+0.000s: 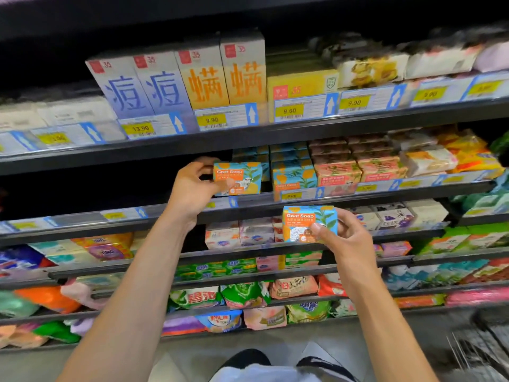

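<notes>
**Shelf layout at your hands**

Your left hand (192,188) holds the first soap box (242,177) at the second shelf (371,197), just left of the stacked boxes (293,172) standing on it. Your right hand (349,238) holds the second soap box (308,223) lower and to the right, before the shelf below. Tall cartons (203,78) stand on the shelf above.
</notes>
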`<state>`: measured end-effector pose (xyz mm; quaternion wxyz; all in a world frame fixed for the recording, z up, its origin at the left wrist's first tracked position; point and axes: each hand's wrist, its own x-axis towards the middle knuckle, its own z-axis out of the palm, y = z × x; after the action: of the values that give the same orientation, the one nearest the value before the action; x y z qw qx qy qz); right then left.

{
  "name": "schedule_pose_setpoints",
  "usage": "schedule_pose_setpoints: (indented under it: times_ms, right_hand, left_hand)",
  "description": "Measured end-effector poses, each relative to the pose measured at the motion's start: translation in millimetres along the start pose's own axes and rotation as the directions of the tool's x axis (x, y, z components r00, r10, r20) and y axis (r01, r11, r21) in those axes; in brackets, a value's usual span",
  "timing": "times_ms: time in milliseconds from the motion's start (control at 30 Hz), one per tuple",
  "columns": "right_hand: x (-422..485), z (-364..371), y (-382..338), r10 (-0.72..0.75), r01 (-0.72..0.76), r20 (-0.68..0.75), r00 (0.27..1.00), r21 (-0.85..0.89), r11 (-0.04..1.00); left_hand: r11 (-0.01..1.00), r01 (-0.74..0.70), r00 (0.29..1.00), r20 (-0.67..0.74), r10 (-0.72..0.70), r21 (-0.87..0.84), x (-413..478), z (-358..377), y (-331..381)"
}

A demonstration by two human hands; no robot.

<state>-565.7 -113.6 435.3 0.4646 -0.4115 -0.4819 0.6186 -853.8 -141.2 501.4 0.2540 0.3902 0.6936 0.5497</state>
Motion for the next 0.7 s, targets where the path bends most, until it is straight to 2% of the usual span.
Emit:
schedule_pose_setpoints:
  times_ms: [100,200,367,567,700]
  right_hand:
    - [7.2,6.3,3.1,-0.024,0.024,-0.003,1.0,-0.026,0.999]
    - [12.2,12.6,11.1,-0.055,0.054,-0.019,0.998,-0.048,0.997]
    - [12.0,21.7,27.3,-0.071,0.071,-0.051,0.996,-0.013,0.997]
    - [11.1,27.4,40.6,-0.079,0.079,-0.069,0.994,-0.006,0.997]
    - [11.7,26.9,44.1,-0.09,0.089,-0.092,0.992,-0.005,0.996]
  left_hand:
    - [0.999,-0.002,0.998,0.055,0.0,0.04,14.8,2.1,-2.5]
    - [1.0,0.002,0.996,0.089,-0.002,-0.003,26.9,5.3,-10.4]
    - [1.0,-0.002,0.994,0.105,-0.001,0.029,43.7,9.1,-24.1]
    - [0.973,-0.047,0.992,0.124,0.019,0.226,52.9,9.3,-38.9]
    - [0.913,-0.109,0.986,0.159,0.049,0.393,56.0,11.1,-38.4]
